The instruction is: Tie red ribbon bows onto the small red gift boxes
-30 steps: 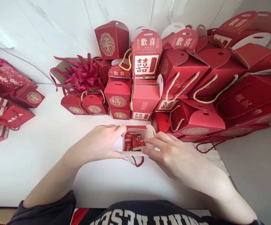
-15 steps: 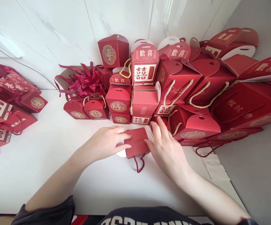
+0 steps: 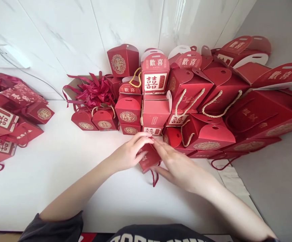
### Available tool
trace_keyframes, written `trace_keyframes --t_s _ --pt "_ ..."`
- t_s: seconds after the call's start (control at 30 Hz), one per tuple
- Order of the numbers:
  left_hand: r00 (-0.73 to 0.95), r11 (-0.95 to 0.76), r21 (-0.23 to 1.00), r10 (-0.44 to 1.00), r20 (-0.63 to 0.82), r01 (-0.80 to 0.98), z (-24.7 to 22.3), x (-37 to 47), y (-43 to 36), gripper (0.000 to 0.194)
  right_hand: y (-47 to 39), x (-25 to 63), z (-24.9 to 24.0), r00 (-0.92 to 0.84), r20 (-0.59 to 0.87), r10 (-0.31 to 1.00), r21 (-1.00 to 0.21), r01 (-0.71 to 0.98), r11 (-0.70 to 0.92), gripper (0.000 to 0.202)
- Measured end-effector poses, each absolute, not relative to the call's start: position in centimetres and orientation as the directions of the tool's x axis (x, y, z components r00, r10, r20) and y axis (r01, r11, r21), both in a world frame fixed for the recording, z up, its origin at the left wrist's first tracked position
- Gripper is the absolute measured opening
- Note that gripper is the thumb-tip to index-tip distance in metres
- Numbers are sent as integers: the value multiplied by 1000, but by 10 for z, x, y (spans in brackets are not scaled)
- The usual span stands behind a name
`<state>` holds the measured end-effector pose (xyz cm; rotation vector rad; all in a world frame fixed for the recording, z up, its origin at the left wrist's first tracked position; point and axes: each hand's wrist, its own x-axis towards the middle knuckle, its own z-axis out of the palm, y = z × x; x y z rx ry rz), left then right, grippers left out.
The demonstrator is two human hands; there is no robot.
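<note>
A small red gift box (image 3: 149, 158) with pale printing sits on the white counter between my hands. Its dark red cord handle (image 3: 155, 178) loops out at the near side. My left hand (image 3: 128, 153) curves round the left and far part of the box, thumb on the near face and fingers over the top. From the right, my right hand (image 3: 178, 164) spans the box, its fingers long at the top edge and its thumb low beside the cord. The fingertips of both hands meet at the far edge, hiding the box's top flaps.
Stacked red gift boxes (image 3: 186, 80) with rope handles line the back and right. An open carton (image 3: 72, 87) of dark red ribbons (image 3: 95, 90) stands behind two small boxes. More red boxes (image 3: 25, 129) are piled at the left. A cable (image 3: 37, 74) runs along the tiled wall.
The gift box has turned so a printed face shows, and its white flap is out of sight. My left hand moved right over it; my right hand shifted nearer, and the fingertips came together.
</note>
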<state>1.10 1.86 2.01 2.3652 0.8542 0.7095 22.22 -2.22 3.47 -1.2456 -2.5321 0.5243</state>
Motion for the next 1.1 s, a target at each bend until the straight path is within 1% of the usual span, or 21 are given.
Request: trace_keyframes --t_s 0.07,0.13,0.2,0.23,0.3,0.33,0.37,0.4,0.43,0.47,0.53,0.6,0.7,0.77,0.83,0.87,0.93,0.97,1.0,1.03,1.1 --pt "693 -733 490 652 307 472 15 15 20 34 -23 237 50 -536 154 830 -365 750 552 56" --pt "694 -777 338 628 352 532 20 13 27 26 -27 248 63 -505 236 830 -344 756 557 47" --pt "602 -736 198 653 459 647 33 -1 47 19 -30 255 71 -493 289 821 -358 740 570 42" --pt "458 -645 191 691 560 740 41 -13 62 18 -32 258 74 -489 304 818 -366 732 574 39" --pt "114 -404 268 709 696 874 56 -43 100 22 -33 262 77 -481 317 817 -373 729 574 34" --pt "-30 -284 324 709 705 902 61 -60 121 27 -33 263 77 -479 319 818 -372 731 573 32" --pt "-160 -174 396 717 679 902 64 -77 142 34 -32 264 77 -478 318 819 -369 733 572 30" --pt "-259 -77 466 747 613 882 66 -93 161 42 -32 265 77 -480 314 819 -366 735 571 27" --pt "-304 0 515 806 507 857 66 -107 178 49 -31 265 77 -484 307 819 -363 736 571 26" --pt "-342 46 552 827 446 832 64 -118 191 46 -31 266 77 -488 299 820 -363 737 571 25" --pt "-350 56 586 846 402 809 60 -130 207 34 -31 266 78 -493 276 825 -370 738 564 23" --pt "-339 8 617 841 421 787 57 -131 210 29 -31 267 78 -491 255 833 -378 742 554 21" --pt "-319 -110 649 801 506 753 61 -120 201 33 -32 267 78 -482 248 840 -375 752 542 20" --pt "-310 -252 682 747 588 687 71 -111 189 34 -31 268 78 -477 246 844 -372 758 536 20" --pt "-334 -505 727 661 672 465 87 -101 170 28 -31 268 77 -475 232 849 -378 760 528 19" --pt "-379 -591 727 620 687 349 96 -95 157 25 -30 268 77 -476 223 851 -384 759 525 19" --pt "-329 -653 745 679 656 137 113 -82 124 24 -30 267 76 -482 210 850 -404 749 525 19" --pt "-214 -607 793 769 603 52 121 -75 104 25 -30 267 76 -487 207 849 -419 740 526 19" --pt "-120 -560 828 823 555 -12 127 -67 84 23 -30 266 76 -491 206 846 -439 727 528 19" --pt "-8 -465 884 885 465 -42 131 -60 64 22 -29 265 76 -493 209 845 -467 708 529 19" --pt "210 -228 974 953 219 18 133 -45 32 28 -29 261 76 -489 220 844 -560 645 519 20"
